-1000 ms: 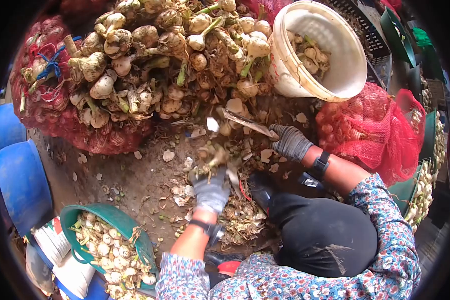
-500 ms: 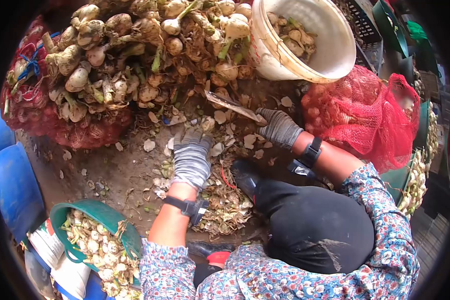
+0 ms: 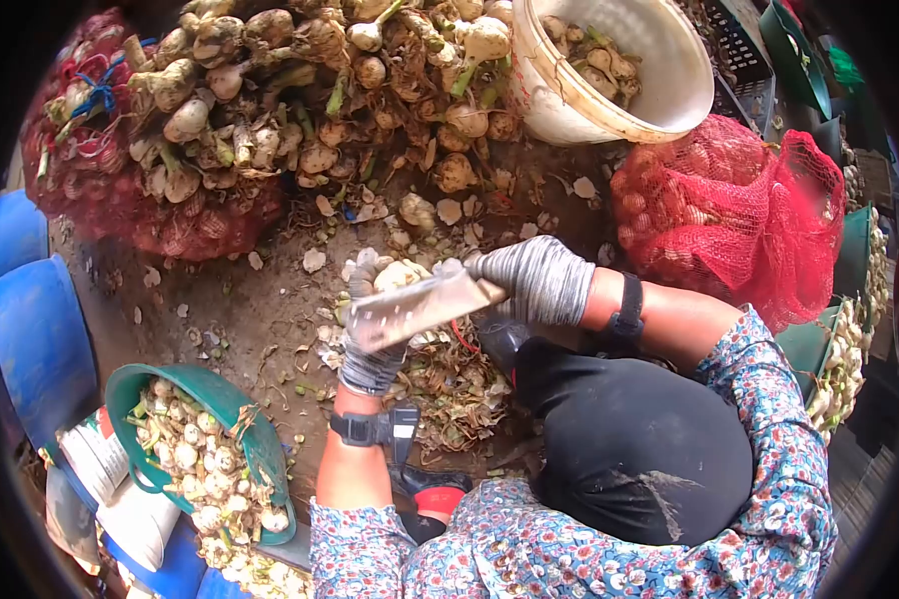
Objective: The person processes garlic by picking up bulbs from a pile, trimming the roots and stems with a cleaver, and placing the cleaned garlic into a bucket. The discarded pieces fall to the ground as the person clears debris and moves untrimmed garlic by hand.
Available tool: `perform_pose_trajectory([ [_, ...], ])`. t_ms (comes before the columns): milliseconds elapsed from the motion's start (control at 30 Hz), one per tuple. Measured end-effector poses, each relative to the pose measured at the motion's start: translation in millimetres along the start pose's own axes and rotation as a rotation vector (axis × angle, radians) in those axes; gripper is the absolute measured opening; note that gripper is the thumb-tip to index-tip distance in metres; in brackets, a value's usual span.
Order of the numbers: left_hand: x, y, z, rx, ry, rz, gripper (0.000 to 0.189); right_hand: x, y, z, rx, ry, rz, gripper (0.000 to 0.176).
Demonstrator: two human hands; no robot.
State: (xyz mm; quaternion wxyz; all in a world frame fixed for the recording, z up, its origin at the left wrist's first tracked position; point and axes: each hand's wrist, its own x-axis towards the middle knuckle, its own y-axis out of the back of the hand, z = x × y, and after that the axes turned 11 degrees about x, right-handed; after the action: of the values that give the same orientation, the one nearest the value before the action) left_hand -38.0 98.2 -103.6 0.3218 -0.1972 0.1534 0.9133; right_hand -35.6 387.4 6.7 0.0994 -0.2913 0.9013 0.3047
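Note:
My right hand [image 3: 539,275], in a grey striped glove, grips the handle of a wide flat blade [image 3: 420,307]. The blade points left and crosses in front of my left hand [image 3: 368,329], partly hiding it. That gloved hand is closed around a pale garlic bulb [image 3: 400,275], which shows just above the blade. Beneath the hands lies a heap of dry peelings [image 3: 454,394]. A large pile of untrimmed bulbs [image 3: 320,90] is beyond them.
A white bucket [image 3: 674,90] with some bulbs stands at the top, near a red mesh sack [image 3: 694,200]. At lower left a green basket [image 3: 260,454] holds bulbs, beside blue tubs [image 3: 40,339]. My dark-clothed knee [image 3: 644,449] is at lower right.
My right hand has brought the blade down and left, over my left hand. My left hand, earlier reaching at a bulb on the ground, is now drawn back with a bulb. The view has shifted slightly.

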Motion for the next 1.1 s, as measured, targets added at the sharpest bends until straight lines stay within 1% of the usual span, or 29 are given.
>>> perform_pose_trajectory([
  [33,-11,-6,-31,-0.130,-0.040,0.033,0.064,3,4,-13,-0.028,0.017,-0.055,0.032],
  [67,-25,-1,-23,-0.221,0.015,-0.008,0.070,6,0,-17,-0.044,0.034,-0.082,0.027],
  [100,-25,-18,-18,-0.914,0.106,0.054,0.044,7,-2,-19,-0.046,0.037,-0.081,0.027],
  [167,-39,-18,-2,-0.298,-0.049,0.095,0.050,7,-6,-22,-0.102,0.121,-0.064,0.021],
  [200,-48,-16,19,-0.297,-0.050,0.096,0.050,6,-3,-29,-0.119,0.107,-0.076,0.020],
  [233,-57,-15,46,0.004,-0.094,0.218,0.056,6,-4,-31,-0.120,0.108,-0.075,0.020],
  [267,-60,-15,60,0.307,-0.137,0.336,0.063,7,-5,-32,-0.164,0.096,-0.110,0.021],
  [300,-60,-18,61,0.308,-0.139,0.336,0.063,7,-6,-32,-0.208,0.083,-0.145,0.022],
  [333,-59,-21,61,0.358,-0.152,0.371,0.058,7,-10,-28,-0.209,0.083,-0.142,0.022],
  [367,-58,-21,61,0.408,-0.166,0.405,0.053,7,-17,-20,-0.216,0.098,-0.110,0.026],
  [400,-62,-14,43,0.739,-0.226,0.277,0.048,8,-21,-14,-0.226,0.112,-0.076,0.030],
  [433,-58,-16,32,0.741,-0.233,0.279,0.048,9,-22,-10,-0.230,0.114,-0.070,0.030],
  [500,-52,-22,20,0.916,-0.393,0.362,0.052,11,-23,-4,-0.139,0.058,-0.052,0.039],
  [533,-52,-23,34,0.811,-0.342,0.323,0.045,13,-20,-1,-0.251,0.022,-0.168,0.044],
  [567,-52,-26,51,0.809,-0.345,0.321,0.045,15,-19,4,-0.252,0.018,-0.166,0.044],
  [633,-51,-33,92,0.216,0.018,0.437,0.044,16,-17,21,-0.072,-0.260,-0.017,0.039],
  [667,-54,-33,113,0.067,-0.142,0.440,0.050,11,-6,38,-0.089,-0.352,0.039,0.037],
  [700,-54,-30,116,-0.524,0.120,0.395,0.061,7,8,44,-0.105,-0.436,0.092,0.035],
  [733,-52,-30,110,-0.151,-0.009,0.494,0.058,5,11,44,-0.148,-0.436,0.099,0.031],
  [767,-54,-33,102,0.226,-0.118,0.551,0.054,-1,-3,38,-0.137,-0.441,0.084,0.031],
  [833,-28,-35,99,0.175,-0.175,0.582,0.056,12,-5,15,0.460,-0.307,0.133,0.041],
  [900,-13,-39,95,0.200,-0.258,0.466,0.065,27,-14,2,0.791,-0.088,-0.016,0.054],
  [933,-6,-33,92,0.496,-0.317,0.343,0.082,30,-15,0,0.796,-0.097,-0.016,0.054],
  [967,-11,-35,95,0.493,-0.317,0.348,0.082,35,-12,0,0.707,-0.129,-0.048,0.052],
  [1000,-18,-37,108,0.363,-0.349,0.490,0.076,38,-9,-1,0.617,-0.158,-0.078,0.051],
  [1033,-22,-38,116,0.231,-0.381,0.632,0.070,39,-6,-4,0.610,-0.154,-0.082,0.051],
  [1067,-17,-46,92,-0.135,-0.079,0.609,0.097,37,-6,-7,0.634,0.004,0.023,0.050],
  [1100,-23,-35,88,-0.300,-0.152,0.504,0.060,35,-7,-11,0.660,0.158,0.129,0.049],
])
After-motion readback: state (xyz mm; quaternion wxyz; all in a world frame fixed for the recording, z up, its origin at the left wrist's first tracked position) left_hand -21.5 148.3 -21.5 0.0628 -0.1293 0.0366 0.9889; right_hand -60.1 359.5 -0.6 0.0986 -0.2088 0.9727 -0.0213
